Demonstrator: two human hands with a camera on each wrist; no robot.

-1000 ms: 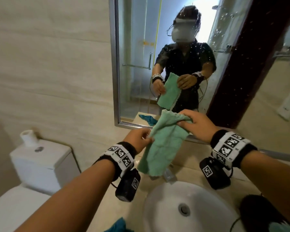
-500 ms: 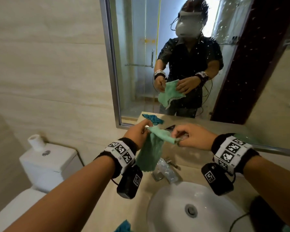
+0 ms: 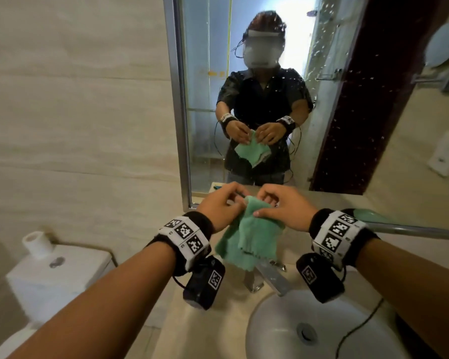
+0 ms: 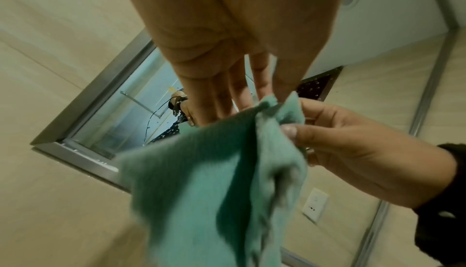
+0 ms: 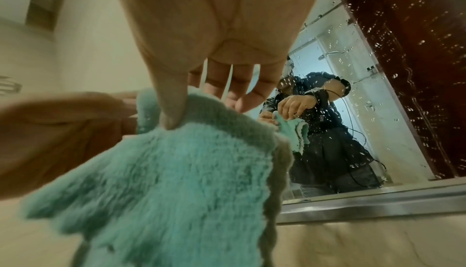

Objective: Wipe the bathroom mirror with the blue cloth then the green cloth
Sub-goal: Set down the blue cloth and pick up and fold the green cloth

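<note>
While the soft green fleece cloth [image 3: 249,238] is held up in front of the bathroom's steel-framed wall mirror [image 3: 347,104], its top edge is pinched by both hands close together: by the left hand [image 3: 222,206] at the left corner and by the right hand [image 3: 283,207] just beside it, thumb pressed against the pile. Below the grip the cloth hangs folded over itself, apart from the glass. The remaining fingers of each hand are seen loosely extended beyond the pinch in the wrist views.

Beyond the grip, the mirror is seen to be speckled with water droplets across its right part. Below the hanging cloth, a chrome tap [image 3: 268,277] and a round white basin [image 3: 322,330] are found; a small piece of blue cloth [image 3: 216,188] is glimpsed past the left hand, on the counter by the mirror's lower frame.

It is judged that the cloth is being refolded before wiping. Since it is held only by fingertip pinches at one edge, it could slip into the wet basin if one pinch is released too early. A loosely bunched pad could also leave streaks, or droplets at the far right could be missed.

How many layers are folded cannot be made out. The blue cloth is mostly hidden by the hand, and the mirror's right edge is cut off.
</note>
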